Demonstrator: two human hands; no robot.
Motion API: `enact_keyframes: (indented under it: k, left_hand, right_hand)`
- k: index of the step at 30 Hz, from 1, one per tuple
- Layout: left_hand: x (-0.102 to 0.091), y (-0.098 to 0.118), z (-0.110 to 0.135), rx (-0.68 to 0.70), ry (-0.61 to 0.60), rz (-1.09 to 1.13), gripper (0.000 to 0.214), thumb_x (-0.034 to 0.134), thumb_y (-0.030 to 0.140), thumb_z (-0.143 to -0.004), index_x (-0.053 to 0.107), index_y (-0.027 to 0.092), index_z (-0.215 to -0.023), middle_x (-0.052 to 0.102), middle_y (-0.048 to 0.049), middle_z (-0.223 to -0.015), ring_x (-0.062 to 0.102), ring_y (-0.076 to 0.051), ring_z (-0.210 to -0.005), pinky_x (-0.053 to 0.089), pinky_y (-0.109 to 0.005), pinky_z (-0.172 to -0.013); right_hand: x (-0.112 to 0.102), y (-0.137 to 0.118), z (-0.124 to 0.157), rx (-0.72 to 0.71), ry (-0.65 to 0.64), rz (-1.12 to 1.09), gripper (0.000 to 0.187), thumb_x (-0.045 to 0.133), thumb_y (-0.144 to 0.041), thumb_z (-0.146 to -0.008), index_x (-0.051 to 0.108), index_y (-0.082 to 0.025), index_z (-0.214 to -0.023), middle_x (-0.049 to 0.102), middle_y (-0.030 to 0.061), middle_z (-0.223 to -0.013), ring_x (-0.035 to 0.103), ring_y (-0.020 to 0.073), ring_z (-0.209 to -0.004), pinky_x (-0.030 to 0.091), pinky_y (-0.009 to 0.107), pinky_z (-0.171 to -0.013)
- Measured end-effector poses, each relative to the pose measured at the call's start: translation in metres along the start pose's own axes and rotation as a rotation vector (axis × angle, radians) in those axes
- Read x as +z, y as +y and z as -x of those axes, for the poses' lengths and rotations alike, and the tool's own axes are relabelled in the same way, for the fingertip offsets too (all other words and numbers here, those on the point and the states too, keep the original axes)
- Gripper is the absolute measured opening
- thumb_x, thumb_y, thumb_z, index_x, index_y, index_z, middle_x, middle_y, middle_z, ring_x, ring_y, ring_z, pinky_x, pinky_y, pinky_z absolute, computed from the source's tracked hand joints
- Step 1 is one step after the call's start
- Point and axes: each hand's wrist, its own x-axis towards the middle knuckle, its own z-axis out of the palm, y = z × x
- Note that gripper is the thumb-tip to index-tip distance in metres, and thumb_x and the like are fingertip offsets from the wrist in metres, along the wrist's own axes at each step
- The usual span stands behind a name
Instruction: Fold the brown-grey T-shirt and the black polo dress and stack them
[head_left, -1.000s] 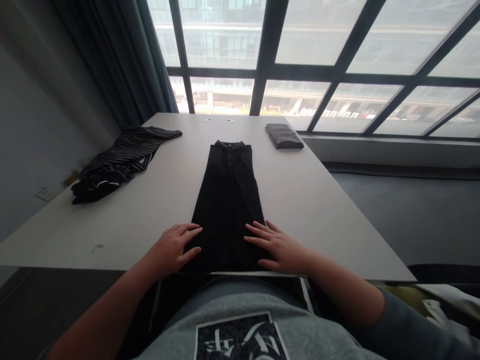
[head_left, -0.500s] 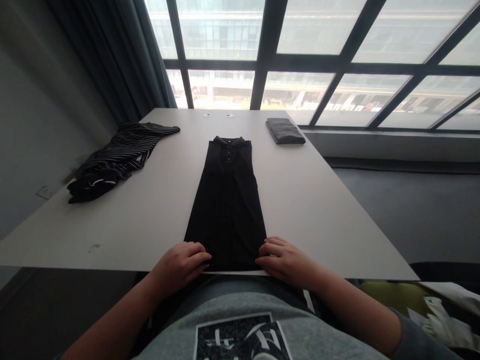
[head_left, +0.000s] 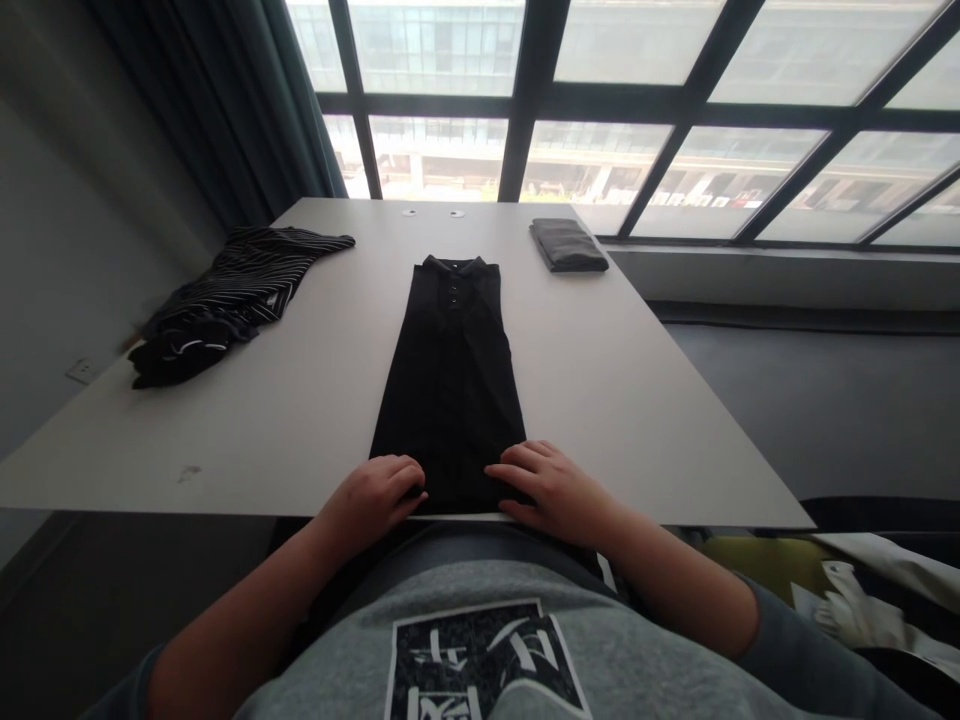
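A black polo shirt (head_left: 452,380), folded into a long narrow strip, lies flat on the white table with its collar and buttons at the far end. Its hem is near the table's front edge. At the hem's left corner is my left hand (head_left: 381,500), fingers curled and thumb closed on the cloth. My right hand (head_left: 551,487) rests over the right corner, with fingers stretched and apart on the fabric.
A striped dark garment (head_left: 240,280) lies loosely heaped on the table's left side. A folded grey cloth (head_left: 568,246) sits at the far right. The white table (head_left: 630,420) ends just before my body; windows stand behind it.
My right hand has slid inward over the shirt and its fingers have spread. My left hand stays at the left corner, its fingers more curled. The view has tilted slightly down.
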Motion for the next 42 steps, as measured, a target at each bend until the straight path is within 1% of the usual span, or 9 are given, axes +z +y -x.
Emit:
enact_keyframes:
  k: [9, 13, 16, 19, 24, 30, 33, 38, 42]
  left_hand:
    - [-0.011, -0.006, 0.016, 0.022, -0.023, -0.057, 0.006, 0.069, 0.017, -0.095, 0.068, 0.021, -0.099, 0.072, -0.0041, -0.098, 0.066, -0.018, -0.085, 0.052, -0.031, -0.078]
    - [-0.011, 0.0, 0.011, 0.011, 0.079, -0.047, 0.005, 0.064, 0.018, -0.098, 0.068, 0.02, -0.097, 0.07, -0.0029, -0.092, 0.065, -0.017, -0.081, 0.049, -0.029, -0.074]
    - [-0.013, 0.004, 0.005, -0.016, 0.143, -0.019, 0.004, 0.064, 0.019, -0.099, 0.068, 0.02, -0.098, 0.07, -0.0029, -0.092, 0.065, -0.017, -0.082, 0.048, -0.028, -0.075]
    - [-0.01, 0.005, 0.002, 0.005, 0.086, -0.06, 0.004, 0.065, 0.018, -0.097, 0.068, 0.02, -0.098, 0.07, -0.0028, -0.093, 0.065, -0.018, -0.082, 0.048, -0.029, -0.074]
    - [0.0, 0.005, 0.001, 0.013, -0.009, -0.108, 0.004, 0.066, 0.018, -0.096, 0.069, 0.021, -0.097, 0.07, -0.0022, -0.09, 0.065, -0.018, -0.08, 0.047, -0.03, -0.071]
    - [-0.02, 0.009, -0.004, -0.011, 0.107, -0.087, 0.007, 0.063, 0.022, -0.101, 0.069, 0.021, -0.098, 0.069, -0.0034, -0.093, 0.063, -0.018, -0.083, 0.047, -0.031, -0.076]
    - [-0.022, 0.011, -0.005, 0.079, -0.033, -0.109, 0.006, 0.064, 0.02, -0.098, 0.07, 0.022, -0.097, 0.07, -0.0043, -0.1, 0.062, -0.019, -0.088, 0.048, -0.033, -0.081]
    - [-0.02, 0.008, 0.0, 0.046, -0.22, -0.03, 0.01, 0.07, 0.032, -0.096, 0.069, 0.022, -0.099, 0.069, -0.0044, -0.106, 0.065, -0.02, -0.09, 0.05, -0.033, -0.081]
    - [-0.018, 0.0, -0.007, -0.095, -0.105, -0.022, 0.024, 0.05, 0.035, -0.108, 0.069, 0.021, -0.11, 0.073, -0.0071, -0.107, 0.068, -0.022, -0.097, 0.053, -0.035, -0.088]
  right_hand:
    - [0.026, -0.01, -0.035, -0.058, -0.128, 0.044, 0.021, 0.061, -0.03, -0.105, 0.076, -0.023, -0.118, 0.066, 0.0054, -0.095, 0.058, 0.0186, -0.089, 0.04, 0.034, -0.084]
    - [0.024, -0.007, -0.041, -0.109, -0.088, 0.047, 0.025, 0.053, -0.028, -0.108, 0.073, -0.018, -0.095, 0.065, 0.0055, -0.09, 0.057, 0.0178, -0.087, 0.037, 0.033, -0.085]
    - [0.019, -0.007, -0.042, -0.114, -0.084, 0.023, 0.023, 0.052, -0.028, -0.109, 0.073, -0.019, -0.105, 0.067, 0.0066, -0.096, 0.058, 0.0185, -0.091, 0.039, 0.033, -0.089]
    - [0.018, -0.009, -0.043, -0.111, -0.154, 0.024, 0.022, 0.06, -0.029, -0.104, 0.071, -0.021, -0.121, 0.066, 0.0067, -0.102, 0.059, 0.0197, -0.094, 0.041, 0.034, -0.09]
    - [0.019, -0.008, -0.044, -0.103, -0.195, 0.035, 0.014, 0.06, -0.026, -0.104, 0.072, -0.018, -0.103, 0.064, 0.0054, -0.095, 0.059, 0.0179, -0.087, 0.044, 0.032, -0.086]
    - [0.001, -0.007, -0.044, -0.19, -0.098, 0.0, 0.021, 0.054, -0.028, -0.107, 0.072, -0.018, -0.102, 0.064, 0.0056, -0.093, 0.059, 0.0179, -0.086, 0.046, 0.033, -0.089]
    - [-0.002, -0.011, -0.045, -0.197, -0.162, 0.012, 0.022, 0.053, -0.027, -0.107, 0.072, -0.019, -0.098, 0.064, 0.0052, -0.09, 0.059, 0.0178, -0.085, 0.046, 0.034, -0.088]
    - [0.002, -0.015, -0.045, -0.206, -0.284, -0.004, 0.031, 0.062, -0.03, -0.103, 0.07, -0.021, -0.131, 0.069, 0.0058, -0.098, 0.064, 0.02, -0.09, 0.05, 0.034, -0.086]
    - [0.007, -0.008, -0.045, -0.064, -0.079, -0.037, 0.038, 0.052, -0.03, -0.108, 0.066, -0.018, -0.141, 0.071, 0.012, -0.117, 0.067, 0.0229, -0.107, 0.053, 0.039, -0.1]
